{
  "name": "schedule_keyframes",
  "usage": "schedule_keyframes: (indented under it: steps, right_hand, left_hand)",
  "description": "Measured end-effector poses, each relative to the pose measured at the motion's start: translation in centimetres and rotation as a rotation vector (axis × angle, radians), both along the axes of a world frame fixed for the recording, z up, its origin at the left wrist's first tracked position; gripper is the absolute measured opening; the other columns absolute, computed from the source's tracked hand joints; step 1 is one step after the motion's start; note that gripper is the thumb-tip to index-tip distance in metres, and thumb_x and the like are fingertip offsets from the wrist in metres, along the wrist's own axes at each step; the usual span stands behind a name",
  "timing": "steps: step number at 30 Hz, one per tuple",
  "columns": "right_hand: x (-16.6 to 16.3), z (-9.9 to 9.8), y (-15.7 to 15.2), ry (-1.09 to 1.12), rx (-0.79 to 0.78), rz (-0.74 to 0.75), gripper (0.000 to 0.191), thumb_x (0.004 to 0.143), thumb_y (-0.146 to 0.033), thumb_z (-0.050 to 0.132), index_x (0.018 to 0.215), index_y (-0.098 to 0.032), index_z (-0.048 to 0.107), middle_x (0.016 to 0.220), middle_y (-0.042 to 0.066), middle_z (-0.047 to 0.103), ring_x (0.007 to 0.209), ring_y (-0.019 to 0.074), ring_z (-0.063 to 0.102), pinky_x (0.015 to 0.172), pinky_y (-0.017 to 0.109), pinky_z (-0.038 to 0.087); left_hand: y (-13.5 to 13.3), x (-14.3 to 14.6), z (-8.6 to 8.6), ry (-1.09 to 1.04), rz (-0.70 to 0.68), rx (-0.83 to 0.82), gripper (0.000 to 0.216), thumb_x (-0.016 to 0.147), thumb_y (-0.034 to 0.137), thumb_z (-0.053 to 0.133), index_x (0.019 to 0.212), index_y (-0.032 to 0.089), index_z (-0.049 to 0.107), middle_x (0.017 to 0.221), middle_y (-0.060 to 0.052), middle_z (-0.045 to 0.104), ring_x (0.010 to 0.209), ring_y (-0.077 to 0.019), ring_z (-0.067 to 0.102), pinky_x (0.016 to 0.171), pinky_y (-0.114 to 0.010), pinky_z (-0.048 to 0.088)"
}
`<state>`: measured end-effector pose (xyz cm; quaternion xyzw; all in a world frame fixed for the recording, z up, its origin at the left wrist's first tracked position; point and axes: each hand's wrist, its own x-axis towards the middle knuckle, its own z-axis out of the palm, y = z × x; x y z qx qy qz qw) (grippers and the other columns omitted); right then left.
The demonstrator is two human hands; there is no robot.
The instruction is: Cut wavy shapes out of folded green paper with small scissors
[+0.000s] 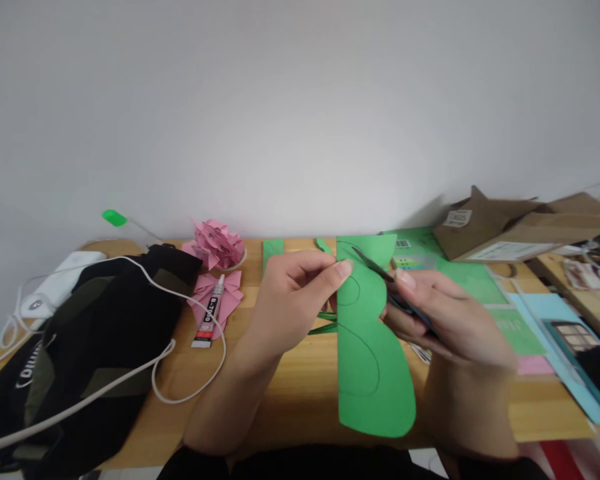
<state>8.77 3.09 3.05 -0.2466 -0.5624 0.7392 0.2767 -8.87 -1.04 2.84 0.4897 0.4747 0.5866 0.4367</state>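
The left hand (303,293) pinches the straight side of the green paper (367,400) between thumb and fingers, above the worktop (290,407) midway along its front edge, while the right hand (445,313) is closed round the scissors (373,265), blade against the sheet's upper part. The wavy outer side looks already cut; the curves drawn inside are uncut

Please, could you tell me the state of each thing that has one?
Green paper: held up, marked with curves
Scissors: at the paper, opening unclear
Left hand: pinching the paper
Right hand: gripping the scissors
Glue tube: lying down
Cardboard box: flap raised
White cord: loosely looped
Black bag: lying slumped
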Motion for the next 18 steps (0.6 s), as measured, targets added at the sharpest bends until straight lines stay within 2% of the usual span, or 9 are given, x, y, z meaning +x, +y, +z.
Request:
schedule_keyframes:
  steps: [6,10,18]
  right_hand:
    - [-0.49,-0.31,0.17,0.051,-0.036,-0.018,0.052,0.093,-0.048,0.054,0.05,-0.019,0.045,0.036,-0.011,0.025,0.028,0.0022,0.014,0.029,0.018,0.014]
    - [-0.69,-0.16,0.06,0.044,-0.049,-0.01,0.059,0.094,-0.05,0.05,0.046,-0.019,0.037,0.034,-0.01,0.023,0.028,0.0024,0.015,0.028,0.018,0.014]
    - [-0.63,-0.54,0.34,-0.085,-0.007,-0.031,0.06,0.088,-0.061,0.051,0.045,-0.022,0.038,0.037,-0.008,0.024,0.031,0.0055,0.017,0.031,0.024,0.013]
  left_hand:
    - [0.22,0.44,-0.47,-0.123,-0.008,-0.019,0.03,0.082,0.029,0.064,0.055,0.016,0.06,0.048,0.002,0.05,0.044,-0.0071,0.046,0.042,-0.02,0.037]
    - [0.09,0.48,-0.55,-0.068,0.023,0.005,0.032,0.083,0.028,0.065,0.053,0.016,0.058,0.048,0.003,0.048,0.046,-0.0071,0.045,0.044,-0.021,0.036]
    - [-0.13,0.55,-0.42,0.025,0.085,0.027,0.034,0.084,0.028,0.062,0.053,0.016,0.057,0.047,0.003,0.048,0.047,-0.0084,0.045,0.046,-0.023,0.035]
